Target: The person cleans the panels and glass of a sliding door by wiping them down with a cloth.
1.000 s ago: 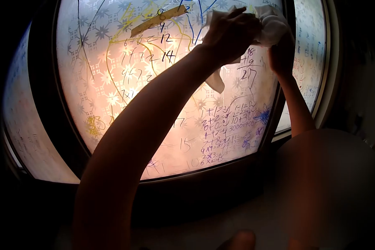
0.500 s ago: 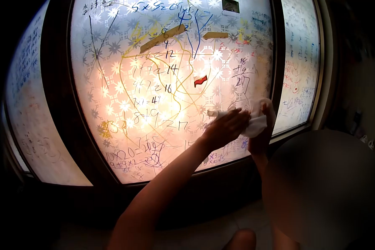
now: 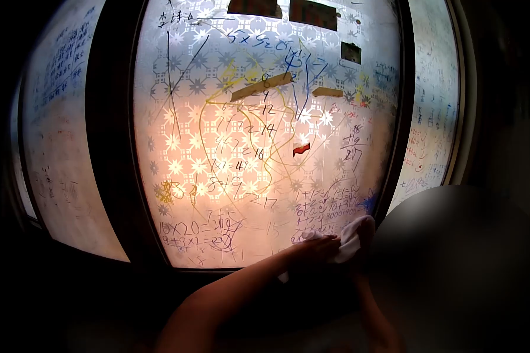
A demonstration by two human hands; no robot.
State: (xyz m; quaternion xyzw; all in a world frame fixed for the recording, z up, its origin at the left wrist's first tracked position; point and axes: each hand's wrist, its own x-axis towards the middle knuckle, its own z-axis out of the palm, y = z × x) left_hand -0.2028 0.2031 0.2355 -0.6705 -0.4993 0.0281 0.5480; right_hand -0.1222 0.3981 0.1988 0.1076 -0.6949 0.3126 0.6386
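My left hand reaches up to the lower edge of the patterned glass pane. White cloth shows above its fingers, and a corner hangs below the wrist. Just to the right, my right hand grips a bunched white cloth; most of its fingers are dark or hidden. Whether both hands hold one cloth or two, I cannot tell. Purple handwritten sums are on the glass right above the hands. Black sums, yellow and blue scribbles cover more of the pane.
Tape strips and a small red sticker are on the glass. Dark frame posts separate it from written-on side panes. A blurred round shape covers the lower right, close to my right arm.
Both hands have moved down the pane with the white cloth, to near its bottom edge. The view has tilted upward, so more of the pane's top shows.
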